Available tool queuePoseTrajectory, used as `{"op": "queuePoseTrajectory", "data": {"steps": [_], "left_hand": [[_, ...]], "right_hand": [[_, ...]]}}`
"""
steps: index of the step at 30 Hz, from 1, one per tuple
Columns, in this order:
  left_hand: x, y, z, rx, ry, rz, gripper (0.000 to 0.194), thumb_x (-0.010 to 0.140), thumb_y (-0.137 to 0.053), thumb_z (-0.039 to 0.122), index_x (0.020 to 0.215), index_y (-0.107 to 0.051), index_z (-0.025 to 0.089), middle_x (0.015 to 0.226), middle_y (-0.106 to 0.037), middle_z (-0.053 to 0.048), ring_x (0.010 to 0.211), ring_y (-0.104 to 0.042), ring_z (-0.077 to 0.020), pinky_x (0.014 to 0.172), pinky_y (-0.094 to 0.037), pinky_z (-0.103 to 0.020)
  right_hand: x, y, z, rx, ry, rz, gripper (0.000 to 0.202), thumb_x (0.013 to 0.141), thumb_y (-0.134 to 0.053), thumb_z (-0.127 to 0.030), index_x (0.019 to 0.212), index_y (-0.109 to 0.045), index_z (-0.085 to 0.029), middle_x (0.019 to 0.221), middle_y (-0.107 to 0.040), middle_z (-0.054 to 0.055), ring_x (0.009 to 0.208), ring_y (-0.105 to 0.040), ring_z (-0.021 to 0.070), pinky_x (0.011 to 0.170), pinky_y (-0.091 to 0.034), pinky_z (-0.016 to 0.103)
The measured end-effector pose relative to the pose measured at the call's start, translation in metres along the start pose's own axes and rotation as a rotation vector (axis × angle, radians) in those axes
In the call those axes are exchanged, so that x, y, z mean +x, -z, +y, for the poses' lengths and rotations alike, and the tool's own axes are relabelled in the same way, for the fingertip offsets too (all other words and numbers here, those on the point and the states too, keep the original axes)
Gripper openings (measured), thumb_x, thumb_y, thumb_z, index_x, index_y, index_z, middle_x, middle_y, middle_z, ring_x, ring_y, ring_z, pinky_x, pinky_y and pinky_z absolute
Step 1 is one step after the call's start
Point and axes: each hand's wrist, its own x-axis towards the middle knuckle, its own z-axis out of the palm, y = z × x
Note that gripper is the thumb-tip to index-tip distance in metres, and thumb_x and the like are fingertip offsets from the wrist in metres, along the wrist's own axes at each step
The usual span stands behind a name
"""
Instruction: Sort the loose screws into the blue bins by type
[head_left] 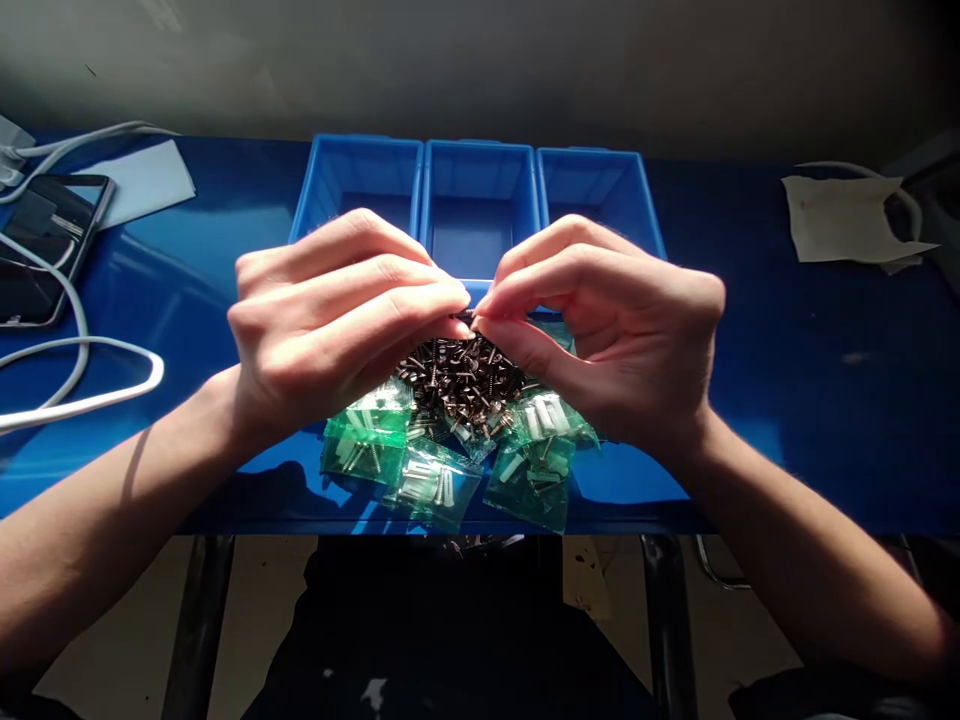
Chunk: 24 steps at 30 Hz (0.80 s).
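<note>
Dark metal screws [471, 382] lie heaped on the desk [757, 380], just on the near side of both grips. Left hand [330, 310] and right hand [622, 320] are each narrowly pinched; any held part cannot be discerned. Both hands partly conceal the screws.
</note>
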Motion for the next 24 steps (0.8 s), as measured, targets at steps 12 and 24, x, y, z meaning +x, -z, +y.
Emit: {"op": "queuePoseTrajectory", "data": {"steps": [12, 24], "left_hand": [[0.003, 0.000, 0.000, 0.046, -0.090, 0.001, 0.012, 0.108, -0.076, 0.021, 0.119, -0.077, 0.026, 0.103, -0.084, 0.003, 0.097, -0.083, -0.0196, 0.085, -0.073, -0.036], [0.002, -0.001, -0.004, 0.144, -0.042, 0.029, 0.018, 0.113, -0.070, 0.024, 0.129, -0.073, 0.031, 0.105, -0.084, 0.006, 0.097, -0.084, -0.0209, 0.079, -0.071, -0.036]], "right_hand": [[-0.008, 0.003, 0.003, -0.091, -0.008, -0.018, 0.032, 0.098, -0.079, -0.015, 0.117, -0.088, -0.039, 0.108, -0.086, 0.001, 0.094, -0.084, 0.0268, 0.086, -0.078, 0.046], [-0.001, 0.004, -0.008, -0.008, 0.021, 0.087, 0.027, 0.100, -0.080, -0.011, 0.107, -0.089, -0.036, 0.103, -0.086, -0.002, 0.091, -0.084, 0.0246, 0.085, -0.077, 0.046]]}}
